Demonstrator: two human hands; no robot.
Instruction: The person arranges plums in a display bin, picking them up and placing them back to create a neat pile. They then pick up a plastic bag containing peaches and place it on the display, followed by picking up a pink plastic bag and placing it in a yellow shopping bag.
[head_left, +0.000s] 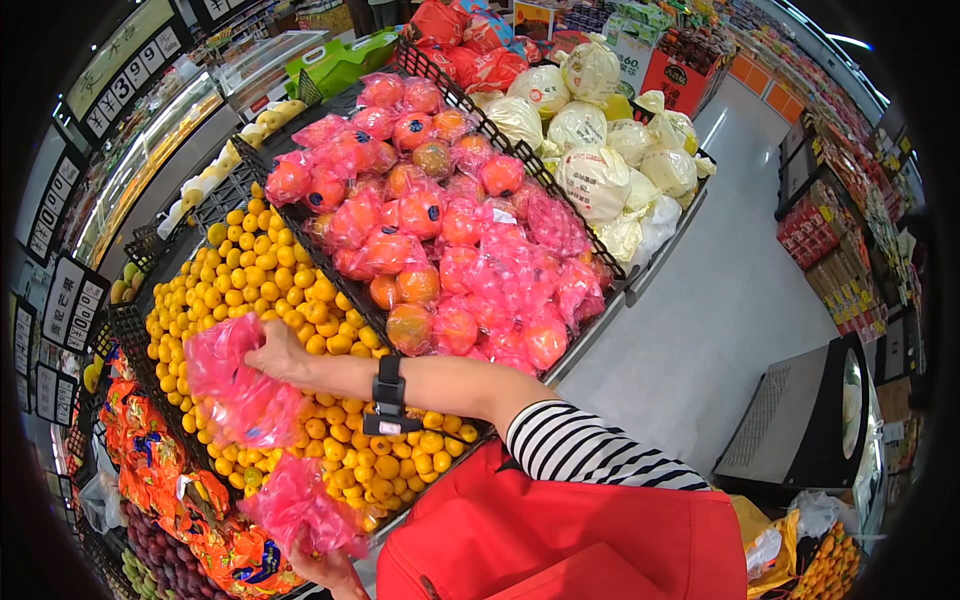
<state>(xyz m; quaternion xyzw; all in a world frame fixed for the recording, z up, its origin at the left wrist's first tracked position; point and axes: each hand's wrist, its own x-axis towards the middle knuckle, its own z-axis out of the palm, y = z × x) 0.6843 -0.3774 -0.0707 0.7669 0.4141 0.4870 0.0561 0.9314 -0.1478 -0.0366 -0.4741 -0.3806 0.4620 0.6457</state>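
My right hand (279, 354), with a black strap on its wrist, grips crumpled pink plastic film (240, 405) above a heap of small yellow-orange citrus fruits (345, 442). Lower down, at the bottom left, my left hand (328, 568) holds another bunch of pink plastic film (304, 510) by the near edge of the same heap. Whether anything is wrapped inside either bunch cannot be told. Beyond a black divider lie larger oranges (420, 214), most of them wrapped in pink film.
Pale wrapped pomelos (592, 180) fill the far bin. Orange printed bags (142, 442) and dark plums (161, 551) lie on the left. Black plastic grating (517, 150) separates the bins. A metal-sided cabinet (787, 420) stands at right, shelves (832, 240) behind it. Price signs line the left.
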